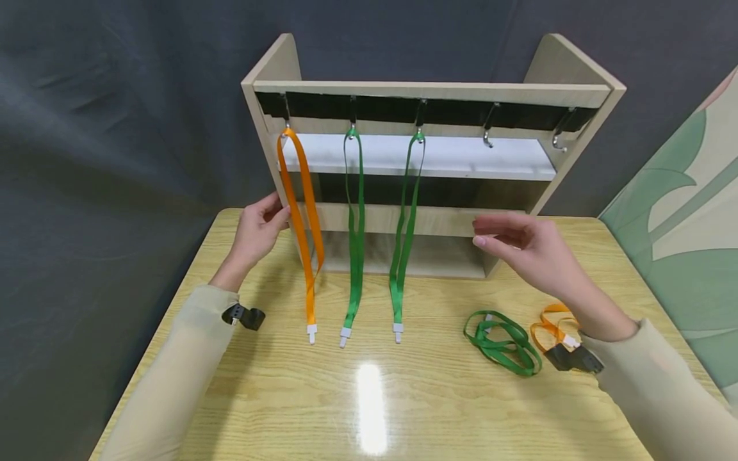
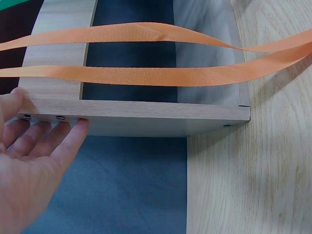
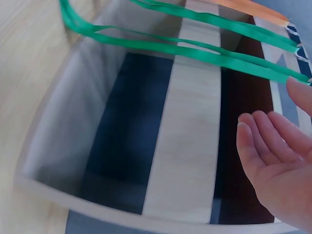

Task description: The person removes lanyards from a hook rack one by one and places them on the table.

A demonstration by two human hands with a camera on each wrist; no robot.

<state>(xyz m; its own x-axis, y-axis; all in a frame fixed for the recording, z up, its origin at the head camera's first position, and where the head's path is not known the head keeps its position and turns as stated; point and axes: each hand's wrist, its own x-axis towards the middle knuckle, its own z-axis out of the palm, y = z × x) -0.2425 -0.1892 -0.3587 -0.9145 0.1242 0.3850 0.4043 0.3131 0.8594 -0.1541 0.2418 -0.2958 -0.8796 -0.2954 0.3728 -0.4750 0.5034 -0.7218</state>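
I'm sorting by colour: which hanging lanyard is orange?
In the head view, the leftmost lanyard, hanging nearest the left hand; the middle lanyard and the rightmost hanging lanyard are both green.

Rack (image 1: 446, 157) in all three views

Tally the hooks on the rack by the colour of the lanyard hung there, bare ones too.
Orange lanyard: 1 hook
Green lanyards: 2 hooks
Bare hooks: 2
Total: 5 hooks
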